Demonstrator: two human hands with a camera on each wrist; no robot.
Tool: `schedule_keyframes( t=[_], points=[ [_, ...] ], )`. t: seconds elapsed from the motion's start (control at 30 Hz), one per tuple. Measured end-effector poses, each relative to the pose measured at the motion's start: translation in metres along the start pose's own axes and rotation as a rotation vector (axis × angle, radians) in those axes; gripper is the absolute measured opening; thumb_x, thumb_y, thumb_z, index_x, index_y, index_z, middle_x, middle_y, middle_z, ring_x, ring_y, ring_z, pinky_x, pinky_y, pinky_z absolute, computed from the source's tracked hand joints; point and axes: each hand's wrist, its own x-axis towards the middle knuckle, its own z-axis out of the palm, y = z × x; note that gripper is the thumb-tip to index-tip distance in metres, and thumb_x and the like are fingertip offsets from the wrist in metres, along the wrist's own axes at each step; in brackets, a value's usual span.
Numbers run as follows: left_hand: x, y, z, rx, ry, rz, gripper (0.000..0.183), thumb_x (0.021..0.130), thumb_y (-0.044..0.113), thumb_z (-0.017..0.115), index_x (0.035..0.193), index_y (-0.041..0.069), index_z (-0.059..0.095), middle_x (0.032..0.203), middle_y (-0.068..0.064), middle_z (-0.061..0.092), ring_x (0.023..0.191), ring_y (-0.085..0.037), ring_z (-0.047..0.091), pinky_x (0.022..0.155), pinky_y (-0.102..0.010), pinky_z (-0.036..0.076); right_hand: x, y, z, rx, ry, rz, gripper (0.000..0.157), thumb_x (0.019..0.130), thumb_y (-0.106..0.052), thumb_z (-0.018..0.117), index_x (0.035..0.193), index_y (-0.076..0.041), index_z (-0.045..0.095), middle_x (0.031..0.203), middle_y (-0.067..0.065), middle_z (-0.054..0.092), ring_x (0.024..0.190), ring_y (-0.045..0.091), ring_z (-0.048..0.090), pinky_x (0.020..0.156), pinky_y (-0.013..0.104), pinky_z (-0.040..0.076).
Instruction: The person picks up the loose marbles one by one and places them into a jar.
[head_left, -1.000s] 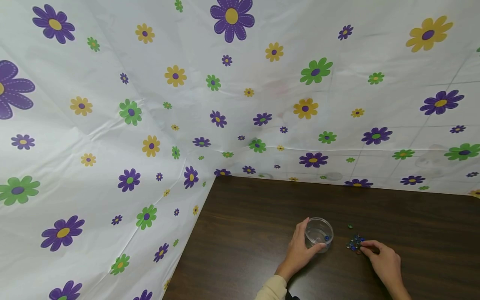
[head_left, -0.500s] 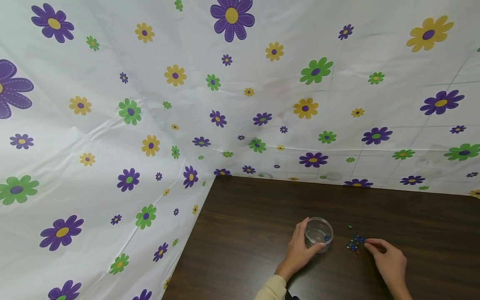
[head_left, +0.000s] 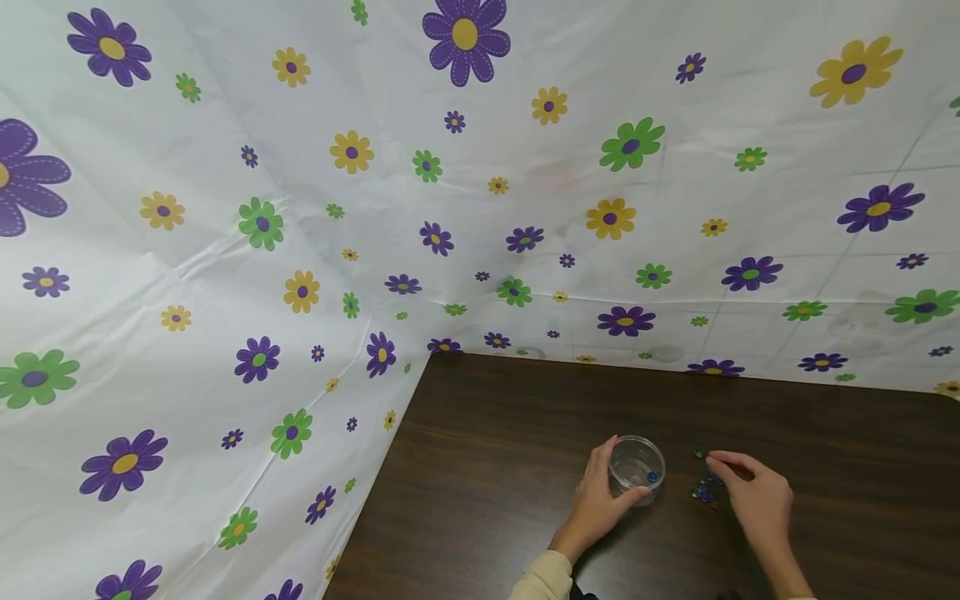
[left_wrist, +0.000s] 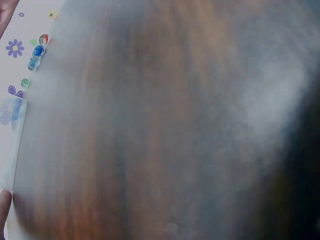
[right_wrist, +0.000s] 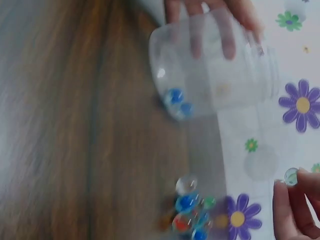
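I watched from my remote seat as the left hand (head_left: 596, 500) gripped the clear jar (head_left: 633, 454), a blue marble (head_left: 652, 476) inside, just past the thumb! Across from that hold, the right hand (head_left: 761, 497) pinched a glassy marble (right_wrist: 291, 176)! The marble pile (head_left: 702, 493) lay just nearside of that pinch, the lone green marble (head_left: 699, 454) just left of its fingertips, on the dark table (head_left: 525, 408)!

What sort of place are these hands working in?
Probably a screened-off tabletop workspace indoors; the room beyond is hidden. Showing it: a dark wood-grain table, white flower-print sheeting along its back and left sides, and a clear tub held by the left hand beside loose marbles.
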Motion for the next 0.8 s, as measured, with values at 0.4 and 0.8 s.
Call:
schedule_keyframes(
  t=[0.4, 0.8],
  points=[
    [-0.001, -0.001, 0.001, 0.003, 0.007, 0.003, 0.083, 0.095, 0.048, 0.074, 0.160, 0.018, 0.033, 0.151, 0.004, 0.046, 0.135, -0.016, 0.050, 0.102, -0.042, 0.048, -0.005, -0.017, 0.017, 0.013, -0.009, -0.037, 0.022, 0.091, -0.023, 0.082, 0.103, -0.003, 0.081, 0.093, 0.009, 0.079, 0.066, -0.007, 0.056, 0.058, 0.019, 0.041],
    [-0.001, -0.001, 0.000, -0.002, 0.006, 0.006, 0.083, 0.095, 0.047, 0.074, 0.160, 0.019, 0.032, 0.152, 0.005, 0.046, 0.135, -0.016, 0.050, 0.102, -0.042, 0.047, -0.007, -0.024, 0.027, 0.082, -0.010, -0.082, 0.017, 0.090, -0.018, 0.083, 0.100, -0.005, 0.082, 0.091, 0.002, 0.079, 0.071, -0.013, 0.057, 0.061, 0.013, 0.044]
  ],
)
